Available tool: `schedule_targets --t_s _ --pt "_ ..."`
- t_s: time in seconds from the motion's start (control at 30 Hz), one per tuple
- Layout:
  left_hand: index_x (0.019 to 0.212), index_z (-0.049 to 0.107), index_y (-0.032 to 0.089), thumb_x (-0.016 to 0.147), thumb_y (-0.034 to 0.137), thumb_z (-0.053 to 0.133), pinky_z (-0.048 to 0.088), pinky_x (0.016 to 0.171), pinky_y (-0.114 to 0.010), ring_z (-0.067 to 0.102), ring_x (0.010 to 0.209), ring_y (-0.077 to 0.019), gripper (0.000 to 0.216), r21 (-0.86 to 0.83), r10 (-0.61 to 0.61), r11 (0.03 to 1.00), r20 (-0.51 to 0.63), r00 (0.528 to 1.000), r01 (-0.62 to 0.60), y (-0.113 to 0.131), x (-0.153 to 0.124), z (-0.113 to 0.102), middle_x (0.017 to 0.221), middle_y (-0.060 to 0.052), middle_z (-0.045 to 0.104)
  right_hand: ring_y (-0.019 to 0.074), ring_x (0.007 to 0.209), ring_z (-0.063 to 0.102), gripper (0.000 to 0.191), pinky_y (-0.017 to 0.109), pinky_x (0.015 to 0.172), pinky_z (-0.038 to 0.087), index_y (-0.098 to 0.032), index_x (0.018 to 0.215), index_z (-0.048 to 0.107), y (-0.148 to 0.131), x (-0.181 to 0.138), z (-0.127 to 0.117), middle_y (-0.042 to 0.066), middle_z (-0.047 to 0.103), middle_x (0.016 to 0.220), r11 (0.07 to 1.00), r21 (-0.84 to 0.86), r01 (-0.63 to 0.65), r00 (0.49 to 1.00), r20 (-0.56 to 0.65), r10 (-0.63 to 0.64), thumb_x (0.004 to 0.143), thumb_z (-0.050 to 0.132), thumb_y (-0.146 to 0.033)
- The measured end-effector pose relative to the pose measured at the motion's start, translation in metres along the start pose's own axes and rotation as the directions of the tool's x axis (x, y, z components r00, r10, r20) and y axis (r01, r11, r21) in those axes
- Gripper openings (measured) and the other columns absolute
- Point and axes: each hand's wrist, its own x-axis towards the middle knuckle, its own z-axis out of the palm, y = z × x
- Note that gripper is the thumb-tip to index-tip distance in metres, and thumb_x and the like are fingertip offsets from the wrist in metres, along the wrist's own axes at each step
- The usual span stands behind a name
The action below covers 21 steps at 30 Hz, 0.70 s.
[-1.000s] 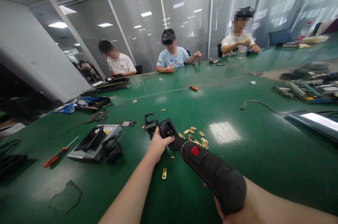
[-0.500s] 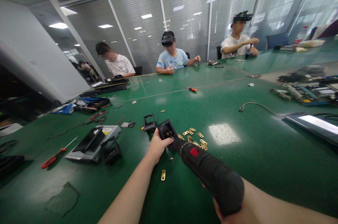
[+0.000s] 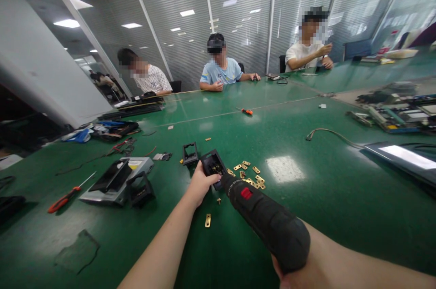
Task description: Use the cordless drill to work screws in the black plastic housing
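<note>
My left hand (image 3: 199,185) is closed on a small black plastic frame (image 3: 211,161) standing on the green table (image 3: 306,198). My right hand (image 3: 289,275) shows only at the bottom edge, wrapped round a black electric screwdriver (image 3: 265,223) with a red button. The tool's tip points into the black frame. Several small brass plates (image 3: 250,173) lie scattered just right of the frame, and one brass plate (image 3: 207,220) lies nearer me. A second black frame (image 3: 190,153) stands to the left.
A grey device with black parts (image 3: 117,182) and a red-handled screwdriver (image 3: 64,198) lie at left. An orange screwdriver (image 3: 247,111) lies farther off. Circuit boards (image 3: 395,114), a cable (image 3: 330,133) and a flat panel (image 3: 402,155) are at right. Three people sit across the table.
The view has shifted slightly. Both hands keep their hold, with the screwdriver tip still at the black frame.
</note>
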Motion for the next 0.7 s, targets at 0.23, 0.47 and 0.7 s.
schedule_targets --t_s 0.23,0.47,0.7 --pt "0.12 0.06 0.02 0.063 0.014 0.084 0.055 0.095 -0.043 0.072 0.097 -0.026 0.062 0.0 -0.009 1.0 0.005 1.0 0.009 0.001 0.001 -0.001 0.105 -0.006 0.076 0.011 0.056 0.047 0.038 0.022 0.051 0.033 -0.02 0.082 0.057 0.007 -0.001 -0.003 -0.008 0.057 0.06 0.994 0.047 0.101 0.993 0.053 -0.103 0.05 0.075 -0.013" --pt "0.119 0.063 0.02 0.061 0.016 0.086 0.055 0.096 -0.044 0.072 0.098 -0.027 0.062 0.031 -0.002 1.0 -0.02 1.0 0.002 0.001 0.001 0.0 0.105 -0.006 0.077 0.0112 0.057 0.047 0.04 0.023 0.051 0.032 -0.019 0.083 0.058 0.01 0.002 -0.004 -0.007 0.057 0.063 0.986 0.077 0.146 0.986 0.067 -0.151 0.049 0.078 -0.012" --pt "0.117 0.062 0.02 0.059 0.015 0.085 0.054 0.097 -0.045 0.072 0.097 -0.0272 0.062 0.036 -0.008 0.999 -0.038 0.999 0.01 0.001 0.002 0.001 0.105 -0.007 0.076 0.0114 0.057 0.047 0.043 0.023 0.051 0.034 -0.019 0.09 0.06 0.013 0.001 -0.005 -0.008 0.057 0.063 0.978 0.087 0.191 0.978 0.07 -0.197 0.051 0.079 -0.013"
